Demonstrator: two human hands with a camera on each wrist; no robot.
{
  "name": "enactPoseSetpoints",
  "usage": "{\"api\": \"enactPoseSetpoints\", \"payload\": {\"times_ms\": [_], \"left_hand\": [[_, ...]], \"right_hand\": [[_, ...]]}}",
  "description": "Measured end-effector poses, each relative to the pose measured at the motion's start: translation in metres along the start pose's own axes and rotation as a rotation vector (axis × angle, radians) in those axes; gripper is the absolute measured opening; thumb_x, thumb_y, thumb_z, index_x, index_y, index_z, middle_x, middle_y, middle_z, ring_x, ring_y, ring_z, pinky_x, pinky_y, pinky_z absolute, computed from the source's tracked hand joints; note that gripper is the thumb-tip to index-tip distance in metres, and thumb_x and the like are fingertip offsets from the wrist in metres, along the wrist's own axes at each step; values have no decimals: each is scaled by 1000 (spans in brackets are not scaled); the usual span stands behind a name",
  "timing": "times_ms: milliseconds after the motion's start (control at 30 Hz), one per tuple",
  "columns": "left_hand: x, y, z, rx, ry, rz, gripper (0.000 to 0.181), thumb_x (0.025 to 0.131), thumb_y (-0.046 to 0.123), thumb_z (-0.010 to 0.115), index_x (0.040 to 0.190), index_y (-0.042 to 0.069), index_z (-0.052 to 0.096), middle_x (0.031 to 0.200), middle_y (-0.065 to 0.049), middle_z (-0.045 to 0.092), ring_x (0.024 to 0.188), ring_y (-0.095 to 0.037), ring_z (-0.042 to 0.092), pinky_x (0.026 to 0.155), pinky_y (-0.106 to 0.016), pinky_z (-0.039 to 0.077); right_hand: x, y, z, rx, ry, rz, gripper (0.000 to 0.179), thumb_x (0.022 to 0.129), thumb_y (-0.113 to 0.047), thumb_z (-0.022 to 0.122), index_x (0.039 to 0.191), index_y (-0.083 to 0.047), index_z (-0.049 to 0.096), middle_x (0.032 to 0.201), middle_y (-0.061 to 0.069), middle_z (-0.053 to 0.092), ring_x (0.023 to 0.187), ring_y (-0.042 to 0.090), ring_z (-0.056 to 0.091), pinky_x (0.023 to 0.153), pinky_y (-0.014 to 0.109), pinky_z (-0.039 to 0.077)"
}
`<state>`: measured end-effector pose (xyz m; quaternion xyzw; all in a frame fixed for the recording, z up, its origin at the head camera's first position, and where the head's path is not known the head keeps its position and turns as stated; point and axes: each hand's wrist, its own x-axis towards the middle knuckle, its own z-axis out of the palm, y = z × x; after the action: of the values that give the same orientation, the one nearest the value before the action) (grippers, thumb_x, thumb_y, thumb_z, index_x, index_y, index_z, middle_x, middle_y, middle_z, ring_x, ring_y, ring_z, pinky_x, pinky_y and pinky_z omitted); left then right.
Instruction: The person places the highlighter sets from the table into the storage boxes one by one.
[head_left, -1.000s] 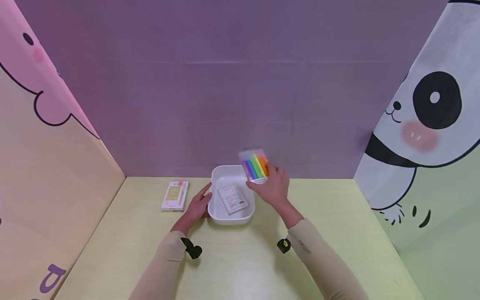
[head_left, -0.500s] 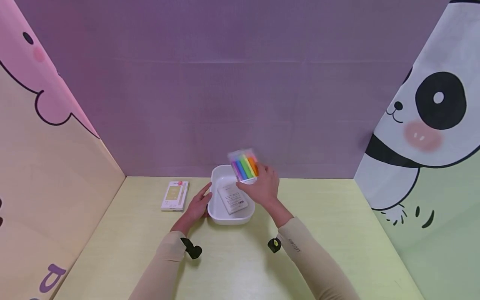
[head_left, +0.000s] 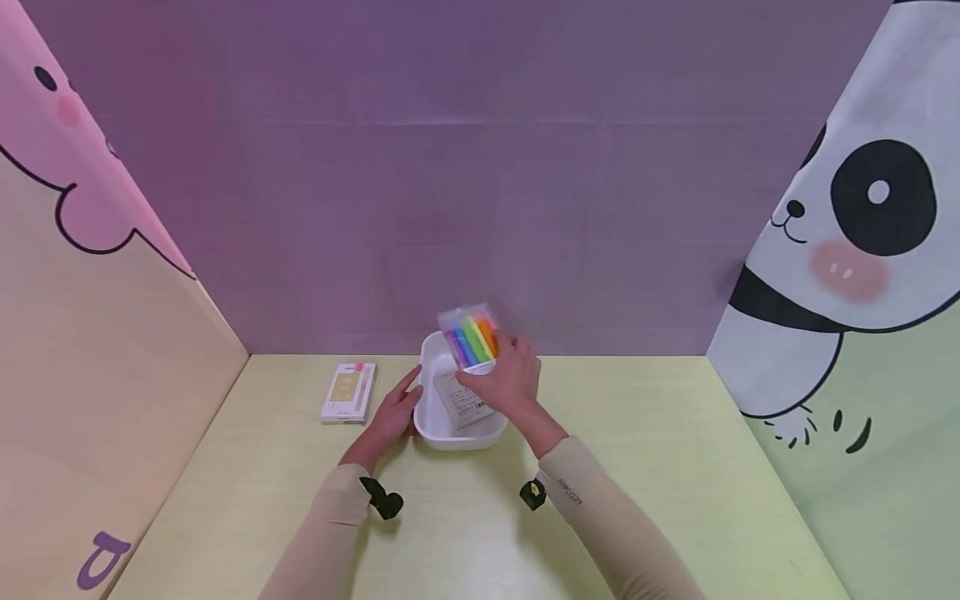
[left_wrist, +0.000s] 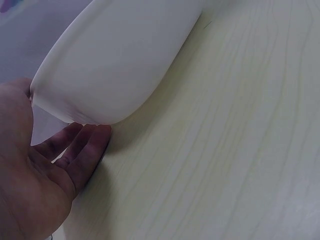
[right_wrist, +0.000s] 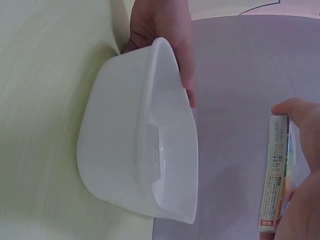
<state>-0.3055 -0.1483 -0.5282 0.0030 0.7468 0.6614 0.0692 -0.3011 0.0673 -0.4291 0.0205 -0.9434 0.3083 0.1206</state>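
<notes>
The right hand (head_left: 506, 378) pinches the pack of coloured sticks (head_left: 467, 340) between thumb and bent fingers. The pack tilts above the tub (head_left: 459, 444), at the right hand's ten-to-eleven o'clock and the left hand's one-to-two. The left hand (head_left: 392, 412), half-curled, holds the tub's nine o'clock side. A white packet (head_left: 454, 400) lies inside.

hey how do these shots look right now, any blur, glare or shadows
Head view: the colourful pack looks slightly blurred; pale glare shows low on the table. Left wrist view: soft shadow along the white tub, brighter patch at lower right. Right wrist view: shadow beside the tub, lettering inside it unreadable.
</notes>
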Motion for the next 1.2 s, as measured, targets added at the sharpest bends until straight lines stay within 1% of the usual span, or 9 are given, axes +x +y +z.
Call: {"api": "enactPoseSetpoints", "payload": {"times_ms": [167, 400, 533, 667, 800, 900, 967, 1100, 1200], "left_hand": [[1, -2, -1, 27, 6, -4, 53, 105, 29, 45, 154, 20, 28, 120, -30, 56, 65, -21, 62, 52, -32, 51], [1, -2, -3, 23, 20, -12, 51, 105, 26, 44, 154, 24, 29, 116, -27, 59, 57, -18, 59, 49, -30, 49], [0, -2, -2, 20, 8, 0, 52, 106, 26, 44, 155, 21, 28, 117, -28, 58, 58, -18, 59, 49, -30, 48], [1, -1, 0, 11, -1, -11, 52, 105, 26, 44, 155, 23, 28, 118, -27, 58, 61, -18, 60, 51, -30, 49], [1, -1, 0, 10, -10, -11, 52, 106, 25, 43, 155, 22, 27, 119, -29, 57, 61, -19, 61, 51, -31, 50], [1, -1, -1, 22, -14, -5, 53, 106, 27, 43, 155, 21, 26, 120, -30, 56, 61, -19, 61, 51, -31, 50], [1, -1, -1, 25, -12, -6, 53, 105, 29, 44, 155, 23, 27, 120, -29, 57, 61, -19, 61, 51, -31, 50], [0, -3, -1, 8, -25, 30, 54, 104, 33, 47, 154, 26, 29, 117, -25, 59, 64, -18, 62, 52, -31, 51], [-1, -5, -1, -19, -43, 80, 56, 102, 36, 49, 154, 26, 31, 113, -24, 61, 65, -19, 64, 51, -32, 52]], "right_hand": [[-2, -2, 7, -32, -9, -4, 91, 68, -60, 77, 142, -17, 45, 121, 11, 49, 107, 27, 42, 87, 43, 40], [-5, -2, 16, -32, -26, 0, 92, 68, -59, 77, 143, -16, 45, 123, 13, 49, 107, 27, 42, 86, 42, 42], [-7, 1, 21, -49, -30, 1, 90, 68, -59, 77, 141, -17, 46, 123, 12, 50, 105, 27, 43, 85, 42, 41], [-8, 3, 26, -69, -40, -3, 89, 68, -60, 77, 140, -17, 46, 120, 11, 50, 103, 27, 45, 84, 41, 41], [-11, 3, 28, -57, -54, 0, 89, 68, -58, 79, 139, -16, 46, 120, 10, 50, 103, 26, 44, 86, 41, 41], [-11, 3, 29, -54, -57, 6, 90, 67, -58, 79, 139, -16, 45, 120, 10, 50, 103, 26, 44, 86, 41, 41], [-11, 3, 31, -64, -59, 10, 90, 67, -59, 79, 138, -15, 45, 119, 9, 51, 102, 26, 45, 86, 41, 41], [-12, 4, 33, -95, -94, 32, 94, 68, -67, 74, 138, -12, 43, 116, 11, 53, 101, 26, 47, 85, 40, 43], [-14, 5, 34, -91, -124, 47, 95, 73, -71, 67, 138, -7, 43, 120, 14, 52, 105, 29, 47, 87, 41, 45]]}}
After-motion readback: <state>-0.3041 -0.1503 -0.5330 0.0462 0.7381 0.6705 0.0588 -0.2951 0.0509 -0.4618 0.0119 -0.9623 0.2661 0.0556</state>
